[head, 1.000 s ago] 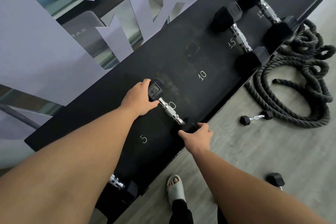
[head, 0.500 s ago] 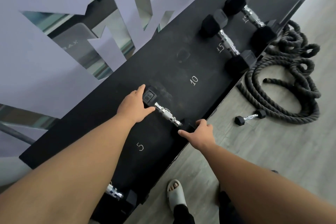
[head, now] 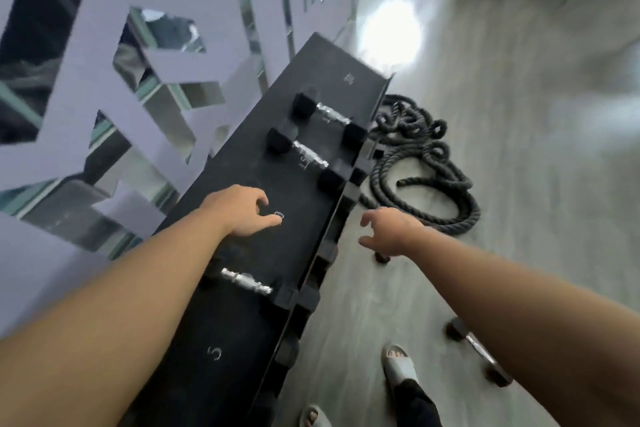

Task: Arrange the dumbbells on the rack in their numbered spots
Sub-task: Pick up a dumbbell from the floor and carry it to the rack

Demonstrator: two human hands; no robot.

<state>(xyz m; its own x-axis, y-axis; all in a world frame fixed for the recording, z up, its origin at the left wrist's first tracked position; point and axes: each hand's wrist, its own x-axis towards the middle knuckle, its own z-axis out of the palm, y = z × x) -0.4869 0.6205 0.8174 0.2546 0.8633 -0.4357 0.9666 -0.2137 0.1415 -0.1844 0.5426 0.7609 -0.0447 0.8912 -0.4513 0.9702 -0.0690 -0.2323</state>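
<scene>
Both our hands have come off the dumbbell [head: 246,281] that we were gripping by its two heads a second ago; it now lies let go on the rack [head: 242,340], between the painted 5 [head: 215,353] and the spot further along, its chrome handle running across the shelf from the wall side to the front lip; our view has also swung up and along the rack toward its far end. Our left hand [head: 242,215] hovers over the shelf just past that dumbbell, fingers loosely curled and holding nothing, partly covering a painted number we cannot read in full; our right hand [head: 389,232] hangs out over the floor [head: 519,184] in front of the rack, fingers spread and empty.

Outward from the right hand, a small dumbbell [head: 381,257] on the floor shows only as one dark head just below the wrist; we judge it the nearest loose weight, on the right hand's side; how its handle lies we cannot tell, since the hand hides it. Another loose dumbbell [head: 478,352] lies nearer our feet, under the right forearm, its long axis slanting from the rack side out toward the lower right. Further along the shelf two larger dumbbells [head: 308,154] sit side by side across it by the 15 marks [head: 304,163]; a coiled rope [head: 426,180] lies on the floor beside that end.
</scene>
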